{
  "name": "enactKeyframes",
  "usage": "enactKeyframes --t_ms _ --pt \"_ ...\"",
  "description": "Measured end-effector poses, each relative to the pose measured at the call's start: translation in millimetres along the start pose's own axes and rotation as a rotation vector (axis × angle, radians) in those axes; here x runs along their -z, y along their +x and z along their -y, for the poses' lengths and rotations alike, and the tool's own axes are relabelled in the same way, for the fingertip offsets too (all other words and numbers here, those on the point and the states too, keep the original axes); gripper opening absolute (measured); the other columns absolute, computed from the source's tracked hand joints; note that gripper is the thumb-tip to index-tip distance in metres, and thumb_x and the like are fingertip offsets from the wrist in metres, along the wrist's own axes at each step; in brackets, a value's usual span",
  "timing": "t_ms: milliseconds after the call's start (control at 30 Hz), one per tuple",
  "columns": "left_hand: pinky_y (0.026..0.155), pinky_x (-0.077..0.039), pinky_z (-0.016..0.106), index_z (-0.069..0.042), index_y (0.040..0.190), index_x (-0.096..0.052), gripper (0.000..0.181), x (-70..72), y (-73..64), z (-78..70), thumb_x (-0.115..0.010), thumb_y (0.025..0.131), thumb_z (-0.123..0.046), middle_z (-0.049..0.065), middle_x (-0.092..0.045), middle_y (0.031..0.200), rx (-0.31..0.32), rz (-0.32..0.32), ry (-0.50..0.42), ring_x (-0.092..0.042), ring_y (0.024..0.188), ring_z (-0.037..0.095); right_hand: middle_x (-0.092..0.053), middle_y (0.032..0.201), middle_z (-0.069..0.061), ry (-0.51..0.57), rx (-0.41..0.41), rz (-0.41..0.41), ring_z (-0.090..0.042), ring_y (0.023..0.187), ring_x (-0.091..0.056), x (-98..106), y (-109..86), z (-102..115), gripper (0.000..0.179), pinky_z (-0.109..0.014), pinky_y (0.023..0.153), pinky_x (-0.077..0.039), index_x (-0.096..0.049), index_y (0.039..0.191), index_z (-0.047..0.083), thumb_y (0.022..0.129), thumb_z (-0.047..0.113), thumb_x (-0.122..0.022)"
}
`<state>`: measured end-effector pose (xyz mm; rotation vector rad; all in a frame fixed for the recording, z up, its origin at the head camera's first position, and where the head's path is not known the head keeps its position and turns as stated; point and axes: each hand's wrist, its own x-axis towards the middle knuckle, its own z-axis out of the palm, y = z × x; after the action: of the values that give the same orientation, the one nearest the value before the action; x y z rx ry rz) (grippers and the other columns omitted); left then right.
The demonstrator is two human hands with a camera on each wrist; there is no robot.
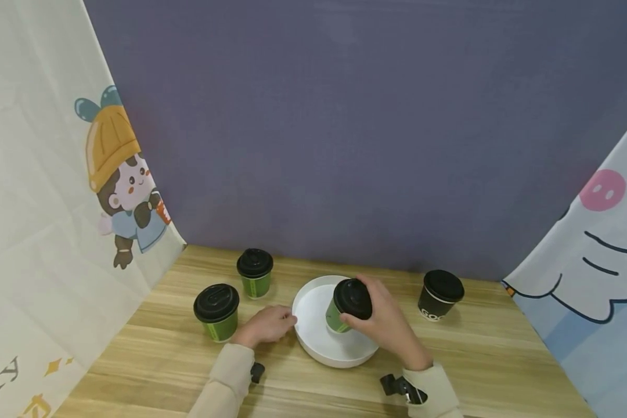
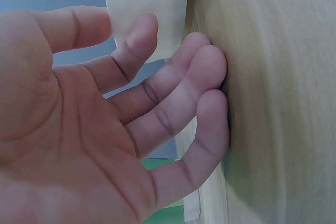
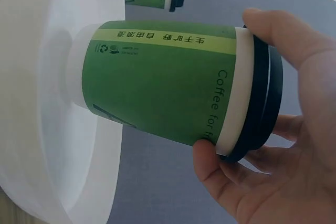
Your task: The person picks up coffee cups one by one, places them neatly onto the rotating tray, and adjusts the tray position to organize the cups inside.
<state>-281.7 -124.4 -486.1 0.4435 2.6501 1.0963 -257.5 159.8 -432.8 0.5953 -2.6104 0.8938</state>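
Observation:
My right hand (image 1: 389, 322) grips a green paper coffee cup (image 3: 163, 82) by its black lid (image 3: 260, 93) and upper rim, fingers and thumb spread around it. The cup stands nearly upright inside a round white tray (image 1: 313, 342); whether its base touches the tray floor, I cannot tell. At the tray's left side, my left hand (image 1: 269, 324) pinches the rim. In the left wrist view the thumb tip is hidden behind the white tray wall (image 2: 152, 3), the index finger lies in front of it, and the other fingertips rest on the tabletop.
Two more green lidded cups, a nearer one (image 1: 216, 310) and a farther one (image 1: 255, 273), stand left of the tray. A black lidded cup (image 1: 440, 295) is at the right. A grey-blue cloth (image 1: 345, 145) backs the wooden table (image 1: 480, 360); printed curtains flank it.

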Motion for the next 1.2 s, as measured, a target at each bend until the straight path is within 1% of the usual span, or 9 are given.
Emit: enactKeyframes --t_ms 100,267,400,567,700,933,1067,1200 --pt "0.053 -0.039 0.025 -0.009 0.082 -0.062 0.029 0.6 -0.2 -0.6 -0.051 0.104 -0.024 -0.004 -0.055 0.064 0.005 0.004 0.002 -0.05 0.053 0.011 -0.057 0.14 -0.013 -0.01 0.031 -0.009 -0.032 0.126 -0.059 -5 0.4 2 0.091 -0.054 0.102 -0.051 -0.045 0.15 0.01 0.076 0.038 -0.091" --pt "0.054 -0.04 0.027 -0.008 0.083 -0.063 0.029 0.7 -0.6 -2.0 -0.051 0.104 -0.025 -0.004 -0.055 0.063 0.007 0.006 0.016 -0.05 0.053 0.011 -0.057 0.141 -0.015 -0.023 0.077 -0.029 -0.033 0.127 -0.059 -14 0.3 3 0.092 -0.054 0.103 -0.051 -0.045 0.15 0.008 0.076 0.038 -0.091" --pt "0.054 -0.04 0.027 -0.01 0.082 -0.062 0.029 -0.4 0.2 -0.9 -0.051 0.104 -0.025 -0.004 -0.055 0.062 -0.001 0.001 0.025 -0.05 0.053 0.011 -0.057 0.141 -0.015 -0.018 0.086 -0.024 -0.034 0.127 -0.059 -18 -0.5 6 0.093 -0.056 0.101 -0.051 -0.044 0.151 0.008 0.077 0.036 -0.091" --pt "0.053 -0.04 0.028 -0.013 0.079 -0.059 0.029 -1.4 1.5 2.4 -0.05 0.104 -0.024 -0.004 -0.054 0.061 -0.01 0.002 0.022 -0.05 0.052 0.011 -0.056 0.144 -0.013 -0.017 0.093 -0.003 -0.033 0.13 -0.058 -21 -1.0 10 0.093 -0.055 0.103 -0.05 -0.043 0.152 0.009 0.077 0.037 -0.091" --pt "0.053 -0.04 0.028 -0.012 0.08 -0.061 0.03 -1.0 2.0 3.5 -0.05 0.105 -0.025 -0.004 -0.054 0.062 -0.003 0.009 0.015 -0.049 0.052 0.012 -0.055 0.147 -0.013 -0.02 0.111 0.002 -0.034 0.132 -0.056 -23 -0.7 12 0.091 -0.054 0.106 -0.049 -0.044 0.151 0.008 0.078 0.036 -0.091" --pt "0.053 -0.039 0.027 -0.008 0.083 -0.063 0.031 2.5 -3.1 1.7 -0.05 0.105 -0.025 -0.004 -0.054 0.062 -0.006 0.016 0.024 -0.05 0.053 0.011 -0.048 0.154 -0.015 -0.008 0.131 0.026 -0.036 0.139 -0.05 -30 -5.0 22 0.089 -0.054 0.109 -0.046 -0.04 0.155 0.007 0.083 0.034 -0.086" --pt "0.053 -0.039 0.028 -0.007 0.084 -0.064 0.031 3.6 -7.4 1.3 -0.05 0.105 -0.025 -0.004 -0.053 0.062 -0.012 0.02 0.028 -0.049 0.053 0.011 -0.044 0.157 -0.014 0.005 0.135 0.04 -0.037 0.141 -0.048 -35 -7.4 28 0.088 -0.054 0.11 -0.045 -0.037 0.158 0.011 0.086 0.032 -0.084" --pt "0.055 -0.04 0.029 -0.007 0.084 -0.065 0.03 5.8 -12.3 0.9 -0.05 0.105 -0.025 -0.003 -0.054 0.063 -0.031 0.008 0.04 -0.049 0.055 0.012 -0.042 0.159 -0.013 0.02 0.123 0.061 -0.035 0.143 -0.047 -38 -9.2 33 0.087 -0.055 0.11 -0.045 -0.034 0.159 0.015 0.089 0.033 -0.081"
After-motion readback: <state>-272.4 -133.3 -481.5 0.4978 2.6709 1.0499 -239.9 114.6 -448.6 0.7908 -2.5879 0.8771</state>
